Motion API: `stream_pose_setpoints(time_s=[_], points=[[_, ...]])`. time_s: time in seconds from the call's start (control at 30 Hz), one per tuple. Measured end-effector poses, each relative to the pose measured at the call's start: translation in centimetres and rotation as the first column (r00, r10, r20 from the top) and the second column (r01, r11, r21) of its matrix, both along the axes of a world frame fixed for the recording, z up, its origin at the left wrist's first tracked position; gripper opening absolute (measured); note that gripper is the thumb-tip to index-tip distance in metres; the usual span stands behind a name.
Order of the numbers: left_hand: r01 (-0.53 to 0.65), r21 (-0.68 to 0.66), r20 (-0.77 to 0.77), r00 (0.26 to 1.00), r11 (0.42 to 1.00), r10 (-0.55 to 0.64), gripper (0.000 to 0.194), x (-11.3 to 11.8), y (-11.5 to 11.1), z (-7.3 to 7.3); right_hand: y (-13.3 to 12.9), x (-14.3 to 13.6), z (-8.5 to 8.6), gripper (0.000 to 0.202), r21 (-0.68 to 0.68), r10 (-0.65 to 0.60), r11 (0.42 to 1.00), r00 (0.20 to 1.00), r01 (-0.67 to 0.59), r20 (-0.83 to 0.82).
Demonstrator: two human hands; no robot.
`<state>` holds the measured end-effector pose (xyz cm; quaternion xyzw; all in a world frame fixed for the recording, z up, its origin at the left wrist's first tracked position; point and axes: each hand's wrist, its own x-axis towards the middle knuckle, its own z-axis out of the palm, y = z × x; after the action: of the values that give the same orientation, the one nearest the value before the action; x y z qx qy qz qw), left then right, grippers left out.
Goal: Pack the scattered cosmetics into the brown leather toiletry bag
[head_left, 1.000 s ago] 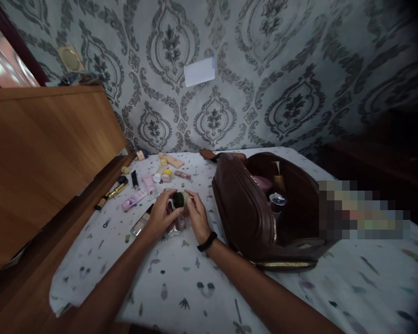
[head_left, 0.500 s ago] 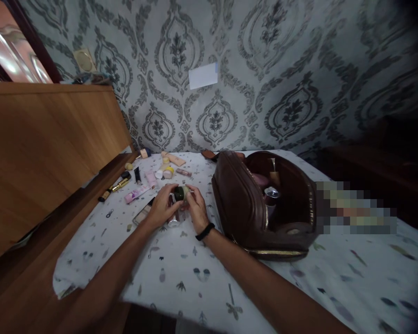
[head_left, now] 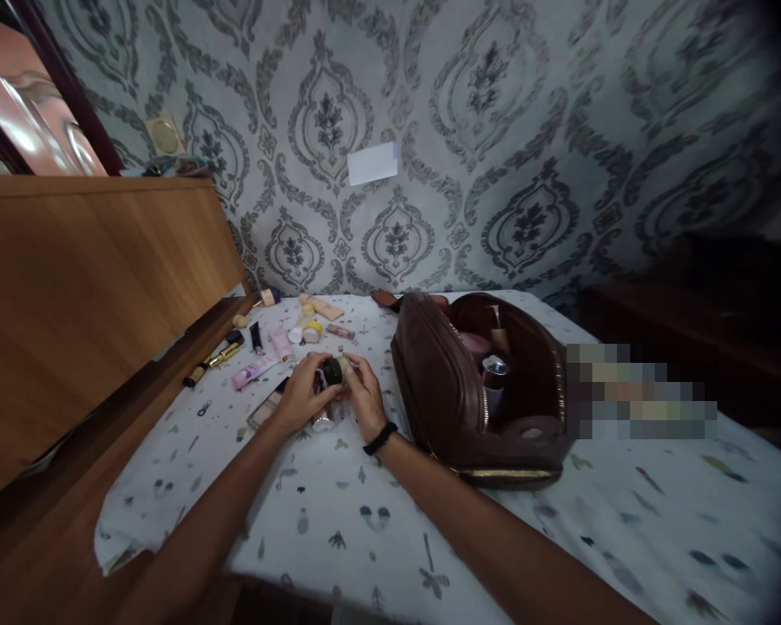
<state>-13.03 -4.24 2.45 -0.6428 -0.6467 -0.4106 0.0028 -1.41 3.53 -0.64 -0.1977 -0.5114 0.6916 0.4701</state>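
Between my hands is a small round jar with a dark green end (head_left: 332, 371) and a paler end. My left hand (head_left: 301, 398) curls around its left side, fingers closed. My right hand (head_left: 365, 398), with a black band on the wrist, grips the paler end from the right. Just below them a shiny, clear-looking container (head_left: 324, 420) is partly covered by my left hand; whether that hand touches it I cannot tell. A flat palette (head_left: 265, 408) lies left of my left hand, partly hidden. To the right stands an unzipped brown bag (head_left: 429, 382).
Inside the bag are a silver-capped bottle (head_left: 494, 373) and a pink item (head_left: 475, 345). Several cosmetics lie back left, among them a purple-and-white tube (head_left: 251, 373), a yellow-lidded jar (head_left: 312, 331) and a gold tube (head_left: 225, 354). A wooden panel (head_left: 104, 304) borders the left side.
The view has shifted slightly, so the bag sits a little further left in the picture. Both hands stay on the jar, whose dark green end has turned slightly.
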Motion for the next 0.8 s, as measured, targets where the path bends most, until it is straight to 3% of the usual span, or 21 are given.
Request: stream_pose_setpoints(time_s=[0.8], points=[[-0.005, 0.005, 0.004, 1.0, 1.0, 0.005, 0.046, -0.1, 0.17, -0.26, 0.01, 0.17, -0.11, 0.046, -0.009, 0.012, 1.0, 1.0, -0.012, 0.016]])
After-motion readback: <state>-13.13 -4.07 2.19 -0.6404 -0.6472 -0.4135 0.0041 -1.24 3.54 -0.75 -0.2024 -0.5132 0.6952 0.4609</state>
